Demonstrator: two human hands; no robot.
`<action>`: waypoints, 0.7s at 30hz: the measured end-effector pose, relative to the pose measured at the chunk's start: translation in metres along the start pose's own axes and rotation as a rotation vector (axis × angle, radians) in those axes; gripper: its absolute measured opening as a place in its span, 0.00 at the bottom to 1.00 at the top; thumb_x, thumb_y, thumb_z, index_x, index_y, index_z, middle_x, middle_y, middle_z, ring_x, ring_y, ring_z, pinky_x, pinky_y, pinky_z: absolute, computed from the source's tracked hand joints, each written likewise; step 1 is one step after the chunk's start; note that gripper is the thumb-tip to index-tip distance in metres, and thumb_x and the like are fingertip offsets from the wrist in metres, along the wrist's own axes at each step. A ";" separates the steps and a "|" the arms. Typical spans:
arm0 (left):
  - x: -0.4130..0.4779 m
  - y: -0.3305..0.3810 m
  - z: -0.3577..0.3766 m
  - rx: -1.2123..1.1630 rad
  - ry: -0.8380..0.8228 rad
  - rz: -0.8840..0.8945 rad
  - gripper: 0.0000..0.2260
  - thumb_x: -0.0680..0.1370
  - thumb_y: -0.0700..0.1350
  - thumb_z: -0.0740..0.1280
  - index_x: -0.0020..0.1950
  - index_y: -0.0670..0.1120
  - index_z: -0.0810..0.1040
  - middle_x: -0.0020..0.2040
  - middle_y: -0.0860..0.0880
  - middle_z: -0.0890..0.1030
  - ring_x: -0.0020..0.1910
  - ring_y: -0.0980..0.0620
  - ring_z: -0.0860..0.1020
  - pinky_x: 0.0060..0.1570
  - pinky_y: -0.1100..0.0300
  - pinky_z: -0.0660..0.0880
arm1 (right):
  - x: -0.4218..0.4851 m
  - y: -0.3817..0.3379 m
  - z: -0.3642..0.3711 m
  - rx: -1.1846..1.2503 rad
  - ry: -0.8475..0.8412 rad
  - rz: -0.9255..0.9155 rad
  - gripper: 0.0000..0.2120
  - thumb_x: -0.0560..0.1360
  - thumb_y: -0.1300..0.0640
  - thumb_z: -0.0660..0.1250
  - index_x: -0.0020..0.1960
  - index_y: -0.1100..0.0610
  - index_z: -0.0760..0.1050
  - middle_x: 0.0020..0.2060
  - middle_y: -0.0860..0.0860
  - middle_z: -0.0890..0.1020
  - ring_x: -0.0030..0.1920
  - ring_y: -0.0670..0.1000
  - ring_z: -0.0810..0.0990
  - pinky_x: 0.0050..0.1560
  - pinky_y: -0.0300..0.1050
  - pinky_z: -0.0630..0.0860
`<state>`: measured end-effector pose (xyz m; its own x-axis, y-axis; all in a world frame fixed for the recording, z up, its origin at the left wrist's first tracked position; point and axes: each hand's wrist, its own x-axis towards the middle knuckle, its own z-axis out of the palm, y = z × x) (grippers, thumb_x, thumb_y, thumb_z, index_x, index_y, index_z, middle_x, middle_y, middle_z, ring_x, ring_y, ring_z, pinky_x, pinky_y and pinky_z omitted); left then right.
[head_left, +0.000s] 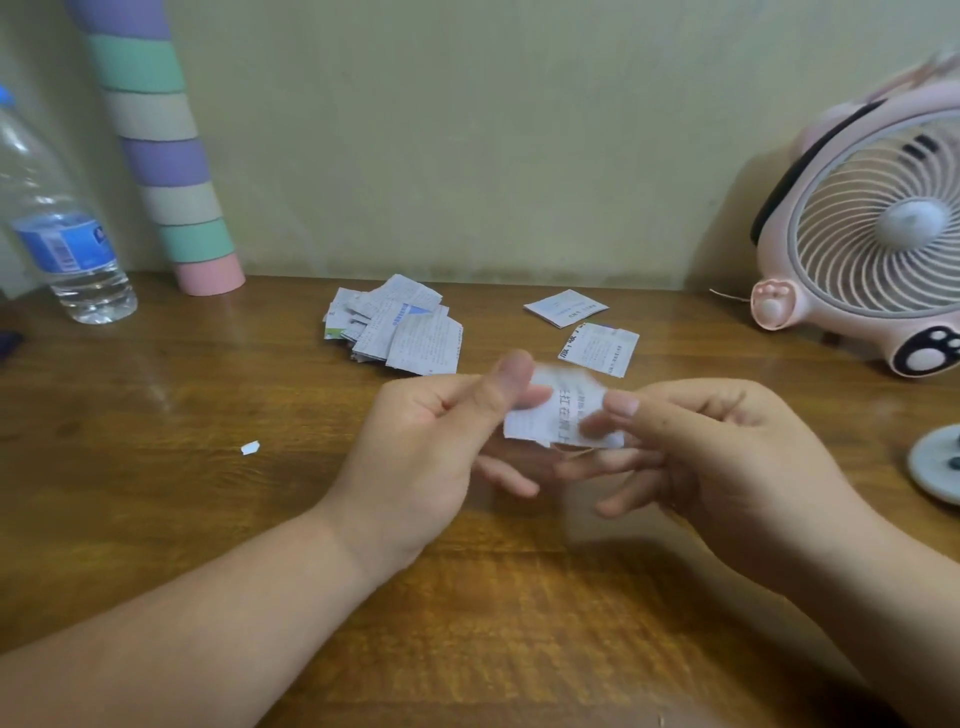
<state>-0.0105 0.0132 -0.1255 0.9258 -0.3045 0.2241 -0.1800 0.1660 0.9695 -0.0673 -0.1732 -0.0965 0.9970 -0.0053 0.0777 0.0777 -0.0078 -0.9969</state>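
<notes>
Both hands pinching a printed paper scrap, left hand, right hand

We see both forearms angled in toward the paper slip, left hand and right hand pinching its opposite edges, thumbs on top.

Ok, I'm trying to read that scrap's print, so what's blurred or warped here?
Head view: motion blur smears the held scrap, left hand and right hand; the pile behind looks sharper; the wide lens tilts the striped tube and fan at the edges.
</notes>
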 end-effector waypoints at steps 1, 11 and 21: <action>0.001 0.000 0.000 -0.006 0.040 0.030 0.11 0.75 0.52 0.75 0.44 0.45 0.88 0.45 0.44 0.88 0.41 0.42 0.86 0.35 0.53 0.83 | -0.001 0.001 0.001 -0.012 0.000 -0.001 0.15 0.65 0.51 0.73 0.39 0.65 0.84 0.36 0.65 0.85 0.40 0.64 0.87 0.31 0.47 0.82; 0.009 0.000 -0.005 -0.017 0.123 0.035 0.23 0.73 0.33 0.74 0.65 0.49 0.76 0.30 0.50 0.81 0.41 0.50 0.83 0.56 0.52 0.79 | 0.003 0.010 0.009 -0.174 0.062 -0.036 0.06 0.73 0.65 0.73 0.40 0.67 0.81 0.29 0.63 0.83 0.31 0.63 0.82 0.33 0.53 0.82; 0.024 -0.001 -0.032 0.181 0.349 0.092 0.08 0.84 0.46 0.64 0.62 0.54 0.76 0.32 0.51 0.80 0.29 0.54 0.75 0.35 0.60 0.75 | 0.061 0.015 0.026 -0.520 0.249 -0.121 0.08 0.75 0.63 0.72 0.40 0.52 0.82 0.32 0.48 0.84 0.28 0.45 0.79 0.34 0.40 0.75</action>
<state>0.0222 0.0353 -0.1247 0.9548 0.0460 0.2936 -0.2939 0.0005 0.9558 -0.0054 -0.1479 -0.1069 0.9449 -0.2078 0.2528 0.1152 -0.5120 -0.8512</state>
